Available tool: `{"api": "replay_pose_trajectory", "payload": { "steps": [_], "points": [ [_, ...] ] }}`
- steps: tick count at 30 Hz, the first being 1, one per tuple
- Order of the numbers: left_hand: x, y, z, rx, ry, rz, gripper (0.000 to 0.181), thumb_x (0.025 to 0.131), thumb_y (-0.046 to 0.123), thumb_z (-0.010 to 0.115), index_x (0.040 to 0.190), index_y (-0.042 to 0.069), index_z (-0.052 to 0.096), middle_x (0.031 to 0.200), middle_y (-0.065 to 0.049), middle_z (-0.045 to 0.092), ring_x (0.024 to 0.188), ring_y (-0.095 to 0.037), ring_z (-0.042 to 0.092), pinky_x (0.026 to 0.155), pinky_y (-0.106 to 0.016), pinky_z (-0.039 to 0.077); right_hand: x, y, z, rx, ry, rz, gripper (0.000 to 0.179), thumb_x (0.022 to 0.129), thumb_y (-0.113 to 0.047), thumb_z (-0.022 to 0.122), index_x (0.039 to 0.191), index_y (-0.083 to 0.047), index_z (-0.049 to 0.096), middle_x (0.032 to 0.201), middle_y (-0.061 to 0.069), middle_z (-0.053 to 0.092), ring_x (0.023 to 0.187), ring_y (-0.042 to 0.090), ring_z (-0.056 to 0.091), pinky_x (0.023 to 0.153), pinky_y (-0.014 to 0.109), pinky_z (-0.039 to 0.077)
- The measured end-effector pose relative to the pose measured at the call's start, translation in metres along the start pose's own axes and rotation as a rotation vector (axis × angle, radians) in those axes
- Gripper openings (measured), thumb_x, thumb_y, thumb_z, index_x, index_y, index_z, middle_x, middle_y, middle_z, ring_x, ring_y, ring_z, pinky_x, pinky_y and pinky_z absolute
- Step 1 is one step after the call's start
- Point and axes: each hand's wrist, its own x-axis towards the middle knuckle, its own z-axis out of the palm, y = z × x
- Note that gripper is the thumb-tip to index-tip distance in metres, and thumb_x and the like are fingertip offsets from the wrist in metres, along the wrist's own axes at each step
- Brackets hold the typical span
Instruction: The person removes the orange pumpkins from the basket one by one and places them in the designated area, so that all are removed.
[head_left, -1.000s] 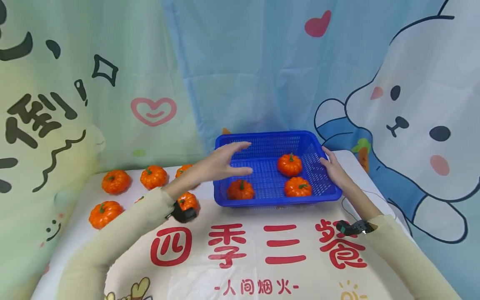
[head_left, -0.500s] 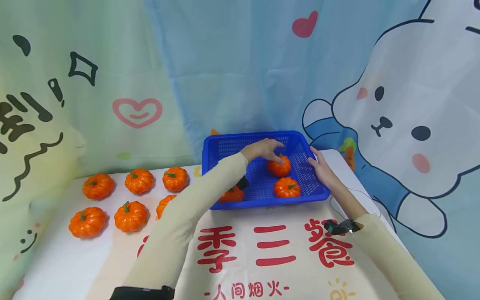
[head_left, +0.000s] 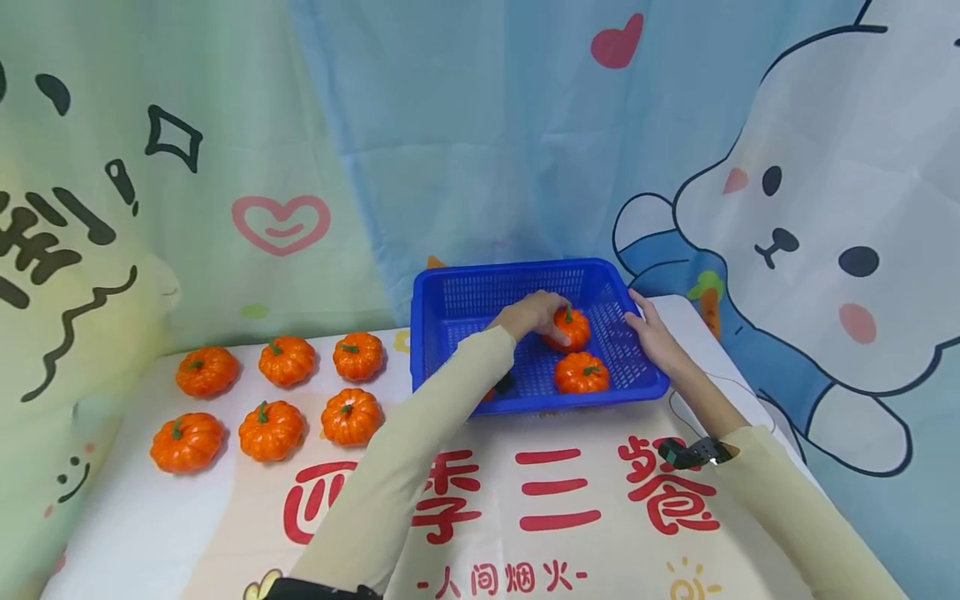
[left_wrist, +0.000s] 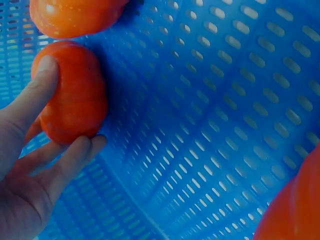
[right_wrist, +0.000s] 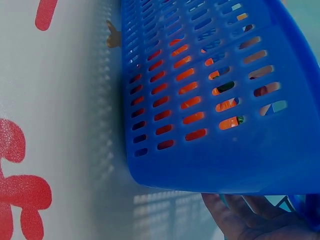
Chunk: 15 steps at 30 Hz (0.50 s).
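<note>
My left hand (head_left: pixel 531 317) reaches into a blue perforated plastic basket (head_left: pixel 577 401) and grips a small orange pumpkin (head_left: pixel 576 331) by its side. In the left wrist view the thumb lies on one side of this pumpkin (left_wrist: pixel 80 95), with fingers curled round the other. A second pumpkin (head_left: pixel 582 373) sits just in front of it inside the basket. Mostly covered by my left forearm, a third pumpkin (head_left: pixel 489 395) shows only a sliver. My right hand (head_left: pixel 657 337) holds the basket's right rim, its fingers against the outer wall in the right wrist view.
Left of the basket, several pumpkins stand on the table in two rows, including a near one (head_left: pixel 351 416) and a far one (head_left: pixel 358 356). A printed cloth (head_left: pixel 502 542) covers the table's front. Behind hangs a cartoon curtain (head_left: pixel 465 150). A thin cable lies at right.
My left hand has moved right from over the basket's left part down to the back-right pumpkin and now grips it. My right hand stays at the rim.
</note>
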Motion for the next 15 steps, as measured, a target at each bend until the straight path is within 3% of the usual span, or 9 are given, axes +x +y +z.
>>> {"api": "replay_pose_trajectory", "payload": {
  "steps": [4,5,8,15],
  "points": [
    [-0.005,0.0,0.001,-0.03,-0.001,-0.014,0.081,0.077,0.046,0.078,0.146,0.022,0.044,0.146,-0.002,0.049,0.135,-0.02,0.045,0.113,-0.032,0.039,-0.013,-0.014,0.004,-0.004,-0.002,0.01,0.06,0.106,-0.023,0.023,0.156,-0.014,-0.009,0.161,0.025,-0.008,0.146,0.053,0.004,0.115,0.07,0.004],
    [-0.017,0.006,-0.003,-0.034,-0.01,-0.025,0.079,0.081,0.043,0.076,0.148,0.02,0.041,0.148,-0.004,0.048,0.137,-0.022,0.044,0.114,-0.033,0.038,-0.015,-0.016,0.005,-0.003,-0.003,0.01,0.06,0.106,-0.022,0.023,0.156,-0.013,-0.009,0.161,0.025,-0.008,0.146,0.053,0.004,0.115,0.07,0.005],
    [-0.03,0.01,-0.003,-0.044,0.02,-0.036,0.073,0.084,0.038,0.074,0.148,0.02,0.042,0.147,-0.003,0.048,0.137,-0.021,0.044,0.115,-0.032,0.037,-0.016,-0.018,0.007,0.005,-0.003,0.008,0.06,0.106,-0.022,0.023,0.156,-0.013,-0.009,0.161,0.025,-0.008,0.146,0.053,0.005,0.115,0.069,0.004],
    [-0.031,0.013,-0.004,-0.041,0.047,-0.036,0.073,0.084,0.038,0.073,0.148,0.02,0.042,0.147,-0.006,0.048,0.136,-0.023,0.043,0.114,-0.037,0.038,0.012,0.019,-0.001,-0.029,0.011,-0.008,0.061,0.106,-0.038,0.021,0.156,-0.024,-0.011,0.163,0.021,-0.006,0.146,0.051,0.01,0.115,0.07,0.009]
  ]
}}
